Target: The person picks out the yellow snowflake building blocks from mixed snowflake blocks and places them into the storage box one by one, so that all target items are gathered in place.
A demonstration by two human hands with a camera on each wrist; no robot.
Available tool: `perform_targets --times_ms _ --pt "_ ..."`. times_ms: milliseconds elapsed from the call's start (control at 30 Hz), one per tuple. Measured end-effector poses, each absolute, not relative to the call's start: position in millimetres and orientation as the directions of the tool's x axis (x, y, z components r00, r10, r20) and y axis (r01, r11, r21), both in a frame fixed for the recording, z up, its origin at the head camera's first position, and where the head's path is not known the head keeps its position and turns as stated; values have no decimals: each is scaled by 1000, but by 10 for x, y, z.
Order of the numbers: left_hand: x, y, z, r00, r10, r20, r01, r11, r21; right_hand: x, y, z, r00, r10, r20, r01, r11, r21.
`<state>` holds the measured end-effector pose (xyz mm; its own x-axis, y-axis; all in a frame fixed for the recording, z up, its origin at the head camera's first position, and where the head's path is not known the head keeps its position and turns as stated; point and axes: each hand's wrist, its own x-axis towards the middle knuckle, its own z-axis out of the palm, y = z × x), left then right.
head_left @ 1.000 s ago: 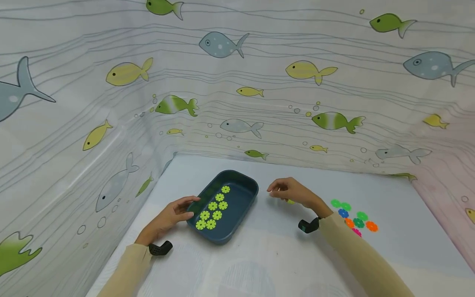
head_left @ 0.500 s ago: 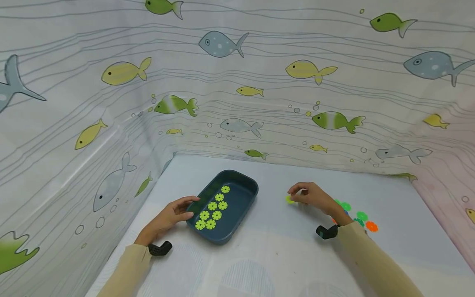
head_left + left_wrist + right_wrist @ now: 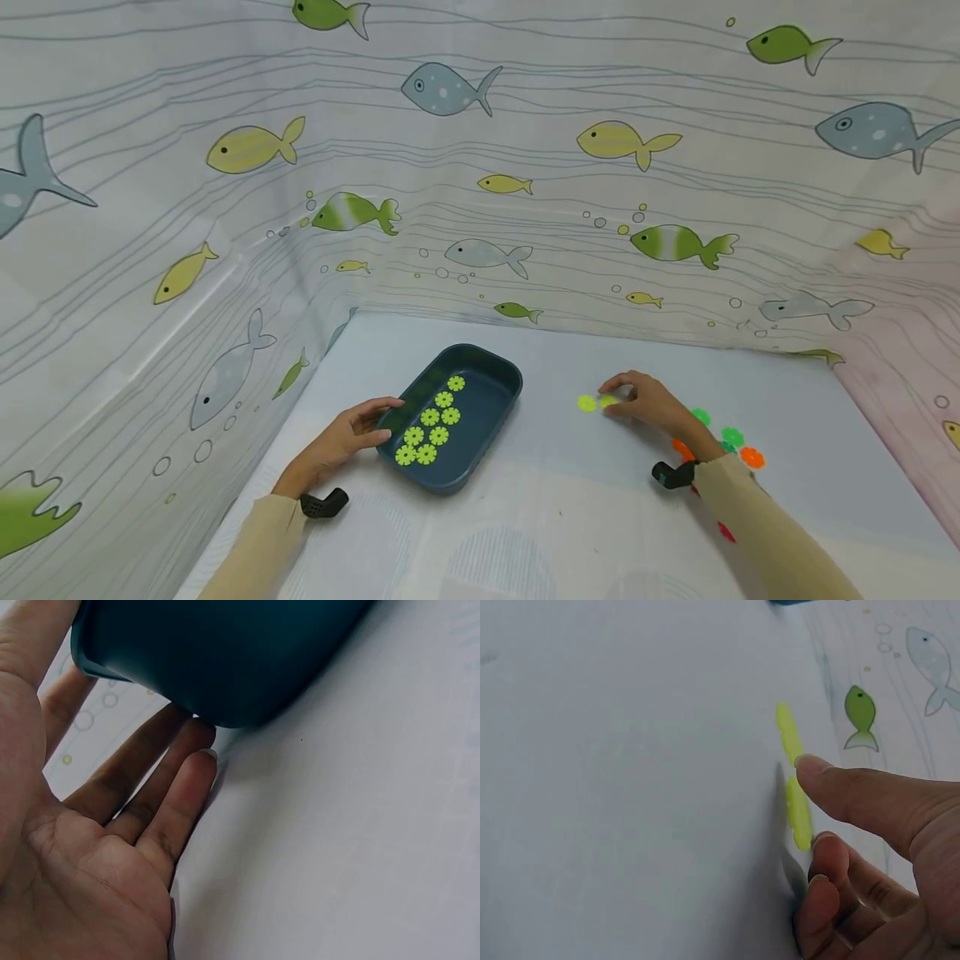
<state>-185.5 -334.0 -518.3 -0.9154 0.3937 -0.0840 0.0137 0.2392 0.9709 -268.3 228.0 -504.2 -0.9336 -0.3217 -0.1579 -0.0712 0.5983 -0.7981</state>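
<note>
Right hand [image 3: 651, 403], fingers curled, closes thumb and fingertips on a yellow-green plastic flower disc [image 3: 609, 402] lying on the white table [image 3: 555, 517]; pinch its rim squarely, while the relaxed left hand [image 3: 347, 437] steadies the dark teal plastic tray [image 3: 491, 417].

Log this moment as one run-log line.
left hand: steadies blue tray | right hand: fingertips on yellow-green disc | second disc: loose on table | tray: yellow-green discs inside

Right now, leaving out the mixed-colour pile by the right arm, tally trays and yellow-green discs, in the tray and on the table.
Blue tray: 1
Yellow-green discs in the tray: 8
Yellow-green discs on the table, by the right hand: 2
Total: 11
</note>
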Motion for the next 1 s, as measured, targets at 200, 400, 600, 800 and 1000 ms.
perform_targets --times_ms 200,400,600,800,1000 --pt "-1854 -3335 -5176 -915 394 -84 10 231 973 -2696 2316 -5065 -938 -316 -143 -97 636 -766" --pt "-1850 -3328 -5175 -916 393 -75 18 227 974 -2727 2317 -5078 -931 -326 -166 -104 671 -734" --pt "-1854 -3324 -5170 -916 393 -77 18 232 972 -2727 2303 -5041 -925 -329 -187 -89 670 -737" --pt "-1866 -3342 -5179 -909 414 -55 52 241 969 -2722 2285 -5002 -921 -308 -237 -31 665 -746" --pt "-1872 -3356 -5196 -908 416 -43 64 241 969 -2720 2268 -4964 -913 -330 -241 -45 668 -743"
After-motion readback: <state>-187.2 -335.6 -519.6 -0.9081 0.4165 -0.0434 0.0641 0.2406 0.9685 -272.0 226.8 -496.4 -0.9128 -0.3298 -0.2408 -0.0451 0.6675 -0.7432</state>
